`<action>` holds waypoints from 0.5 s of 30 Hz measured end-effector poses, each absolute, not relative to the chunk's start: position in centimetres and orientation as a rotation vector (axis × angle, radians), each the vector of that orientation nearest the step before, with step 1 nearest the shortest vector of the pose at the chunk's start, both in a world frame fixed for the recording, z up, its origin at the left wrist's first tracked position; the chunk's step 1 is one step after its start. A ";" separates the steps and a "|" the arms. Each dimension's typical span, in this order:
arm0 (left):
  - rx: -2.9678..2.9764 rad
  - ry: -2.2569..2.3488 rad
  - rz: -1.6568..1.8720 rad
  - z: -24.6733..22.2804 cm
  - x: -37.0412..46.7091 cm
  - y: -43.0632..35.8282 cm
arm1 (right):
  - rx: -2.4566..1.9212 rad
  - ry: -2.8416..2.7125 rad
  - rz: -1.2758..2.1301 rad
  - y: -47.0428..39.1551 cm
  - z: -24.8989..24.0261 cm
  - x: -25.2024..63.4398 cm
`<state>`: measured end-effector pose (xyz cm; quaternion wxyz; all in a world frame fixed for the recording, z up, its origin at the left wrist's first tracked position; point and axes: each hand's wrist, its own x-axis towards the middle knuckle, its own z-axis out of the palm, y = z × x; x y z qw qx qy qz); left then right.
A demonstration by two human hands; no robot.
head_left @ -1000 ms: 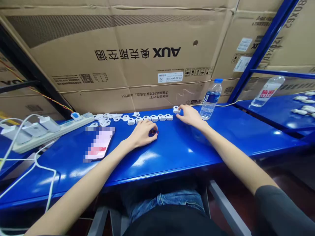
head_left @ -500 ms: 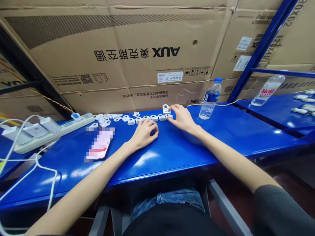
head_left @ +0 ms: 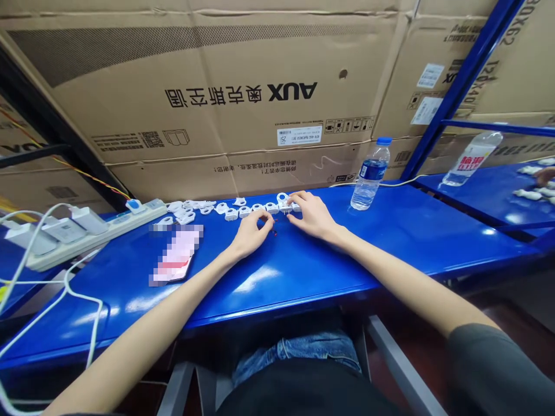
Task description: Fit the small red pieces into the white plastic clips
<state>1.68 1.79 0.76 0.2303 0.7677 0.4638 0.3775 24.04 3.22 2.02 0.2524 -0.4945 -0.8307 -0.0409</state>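
My left hand (head_left: 252, 232) is over the blue table, thumb and forefinger pinched on a small dark piece with red spots (head_left: 274, 229); its kind is too small to make out. My right hand (head_left: 315, 215) is closed at the fingertips on a white plug with a ring-shaped top (head_left: 282, 200), whose thin metal pins point down towards me. Similar white plugs stand in a row along the back of the table, and one of them (head_left: 231, 214) is left of my left hand. The fingers of my right hand partly cover the row's right end.
A pile of white pieces (head_left: 191, 207) lies at the back left, near a phone (head_left: 177, 254). A power strip (head_left: 104, 231) with chargers and cables is at the far left. Two water bottles (head_left: 370, 176) stand to the right. Cardboard boxes (head_left: 243, 58) wall the back. Another person's hand (head_left: 546, 175) shows far right.
My right hand has moved slightly left and down with the white plug, closer to my left hand. My left hand has turned, so its pinch and the small dark piece now show.
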 end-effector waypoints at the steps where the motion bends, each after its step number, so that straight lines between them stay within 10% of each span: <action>1: 2.074 1.269 1.061 0.8 1.7 1.7 | -1.345 -2.261 -0.112 3.2 2.0 24.0; 15: 2.033 1.304 1.186 0.8 2.0 1.3 | -1.329 -2.252 -0.102 3.2 2.2 24.0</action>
